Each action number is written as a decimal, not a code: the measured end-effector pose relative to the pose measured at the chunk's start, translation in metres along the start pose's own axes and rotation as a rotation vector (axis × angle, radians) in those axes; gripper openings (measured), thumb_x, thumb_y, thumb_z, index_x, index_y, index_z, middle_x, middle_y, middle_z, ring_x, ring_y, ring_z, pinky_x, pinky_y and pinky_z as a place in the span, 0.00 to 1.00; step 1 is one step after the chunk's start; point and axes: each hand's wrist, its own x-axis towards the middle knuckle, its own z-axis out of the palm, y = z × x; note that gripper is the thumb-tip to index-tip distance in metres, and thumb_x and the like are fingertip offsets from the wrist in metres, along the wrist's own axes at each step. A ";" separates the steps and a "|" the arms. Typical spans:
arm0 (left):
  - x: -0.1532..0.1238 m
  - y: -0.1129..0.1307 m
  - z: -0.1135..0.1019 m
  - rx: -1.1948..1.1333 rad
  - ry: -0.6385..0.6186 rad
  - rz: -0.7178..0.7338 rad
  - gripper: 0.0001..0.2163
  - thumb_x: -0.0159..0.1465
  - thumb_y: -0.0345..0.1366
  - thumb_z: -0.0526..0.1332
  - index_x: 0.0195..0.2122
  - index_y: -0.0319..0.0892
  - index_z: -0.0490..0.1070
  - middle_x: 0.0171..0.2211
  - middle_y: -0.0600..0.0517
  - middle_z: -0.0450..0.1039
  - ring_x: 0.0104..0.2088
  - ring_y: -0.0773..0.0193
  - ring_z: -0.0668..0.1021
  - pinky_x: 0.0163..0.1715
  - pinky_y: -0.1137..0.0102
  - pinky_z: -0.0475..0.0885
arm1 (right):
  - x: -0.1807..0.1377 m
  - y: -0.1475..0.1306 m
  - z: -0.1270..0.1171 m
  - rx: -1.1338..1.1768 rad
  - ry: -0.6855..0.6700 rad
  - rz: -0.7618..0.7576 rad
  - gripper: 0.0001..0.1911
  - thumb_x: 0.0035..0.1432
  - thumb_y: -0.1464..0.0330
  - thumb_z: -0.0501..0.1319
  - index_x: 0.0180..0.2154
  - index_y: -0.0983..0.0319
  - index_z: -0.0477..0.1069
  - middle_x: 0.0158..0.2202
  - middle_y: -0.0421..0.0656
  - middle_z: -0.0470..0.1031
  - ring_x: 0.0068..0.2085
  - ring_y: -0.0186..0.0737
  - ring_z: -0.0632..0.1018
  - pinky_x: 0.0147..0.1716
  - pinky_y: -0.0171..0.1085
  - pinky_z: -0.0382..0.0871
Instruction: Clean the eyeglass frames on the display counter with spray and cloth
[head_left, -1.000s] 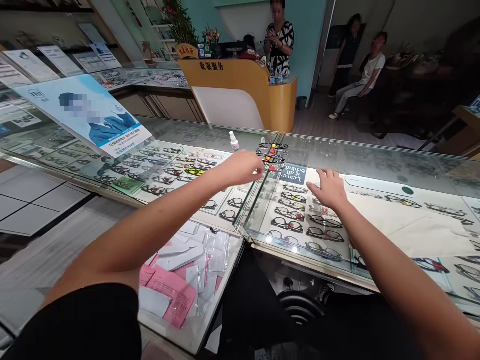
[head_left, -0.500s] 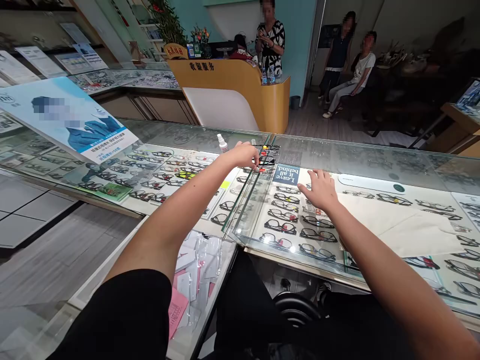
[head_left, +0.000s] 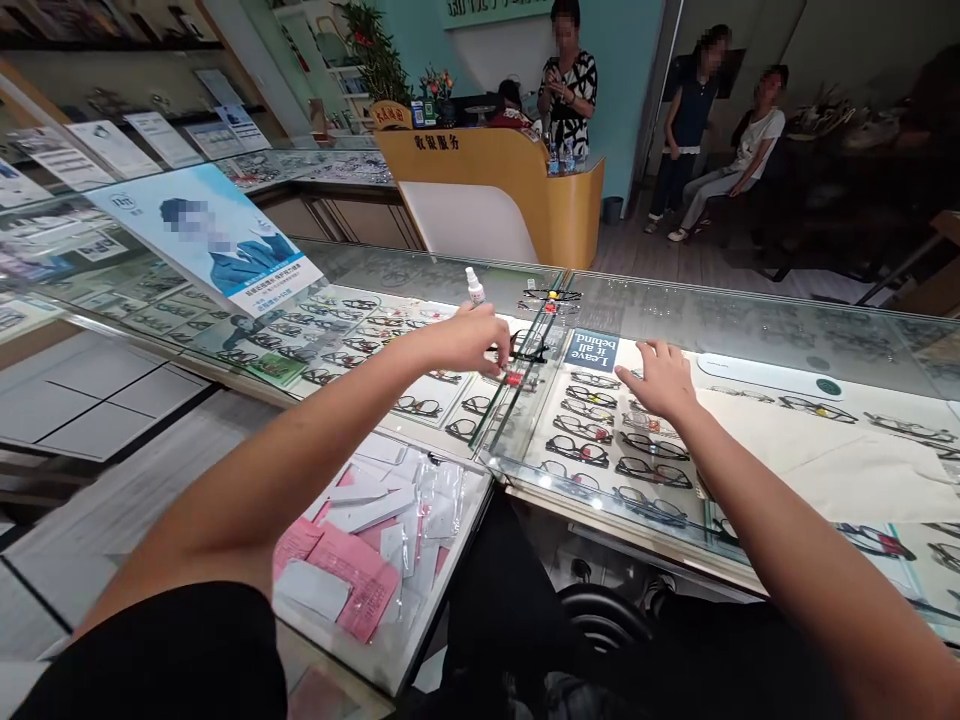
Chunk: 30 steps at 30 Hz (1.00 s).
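My left hand [head_left: 476, 340] is pinched at the glass counter's seam, on a clear-looking pair of eyeglasses with a red tag [head_left: 514, 379]. Its fingers partly hide the frame. Just beyond lie black eyeglasses [head_left: 531, 348], close to the fingertips, and farther off another dark pair with a yellow tag [head_left: 553, 296]. A white spray bottle [head_left: 475, 288] stands upright behind my left hand. With fingers spread, my right hand [head_left: 661, 378] rests palm down on the counter, holding nothing. Beside it is a blue card reading "Leave it all behind" [head_left: 595, 350].
Rows of eyeglasses [head_left: 577, 450] show under the glass. A cream cloth [head_left: 817, 455] lies right of my right forearm. An open drawer [head_left: 450, 640] below holds pink and white packets. A tilted poster [head_left: 217, 235] stands left. Several people are beyond the counter, near a cash desk [head_left: 465, 155].
My left hand has come nearer to me along the seam. The red-tagged and black eyeglasses have shifted nearer too. My right hand stays by the blue card; the view has turned slightly left.
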 end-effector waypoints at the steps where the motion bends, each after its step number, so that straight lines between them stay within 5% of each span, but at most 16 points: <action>1: -0.023 0.005 -0.001 -0.039 -0.027 0.015 0.04 0.65 0.42 0.75 0.36 0.49 0.87 0.51 0.49 0.85 0.57 0.47 0.74 0.65 0.53 0.60 | 0.000 0.001 0.001 0.002 0.005 -0.002 0.41 0.78 0.46 0.50 0.78 0.65 0.64 0.79 0.61 0.65 0.76 0.68 0.66 0.74 0.61 0.64; 6: -0.133 0.036 0.014 -0.271 -0.235 0.061 0.01 0.66 0.40 0.75 0.38 0.53 0.86 0.50 0.52 0.83 0.59 0.49 0.76 0.63 0.60 0.65 | 0.000 0.005 0.006 -0.002 0.035 -0.014 0.43 0.76 0.45 0.49 0.77 0.66 0.66 0.78 0.62 0.66 0.75 0.70 0.66 0.74 0.64 0.63; 13: -0.203 0.047 0.106 -0.535 -0.526 0.014 0.07 0.58 0.33 0.76 0.34 0.55 0.85 0.46 0.52 0.86 0.54 0.48 0.79 0.61 0.57 0.69 | 0.001 0.011 0.012 0.015 0.069 -0.030 0.44 0.76 0.44 0.49 0.76 0.68 0.68 0.77 0.64 0.67 0.74 0.72 0.67 0.73 0.65 0.63; 20: -0.188 -0.003 0.179 -0.447 -0.410 -0.109 0.04 0.63 0.34 0.72 0.38 0.50 0.84 0.49 0.50 0.84 0.57 0.48 0.77 0.62 0.57 0.66 | 0.000 0.012 0.010 -0.021 0.055 -0.016 0.45 0.76 0.43 0.48 0.77 0.68 0.66 0.77 0.63 0.66 0.74 0.72 0.67 0.74 0.63 0.64; 30: -0.123 -0.075 0.239 -0.195 0.088 -0.362 0.04 0.70 0.37 0.69 0.44 0.48 0.84 0.58 0.44 0.83 0.60 0.43 0.76 0.59 0.52 0.67 | -0.001 0.012 0.010 0.005 0.058 -0.016 0.45 0.75 0.43 0.49 0.77 0.68 0.66 0.77 0.64 0.66 0.75 0.73 0.66 0.73 0.65 0.63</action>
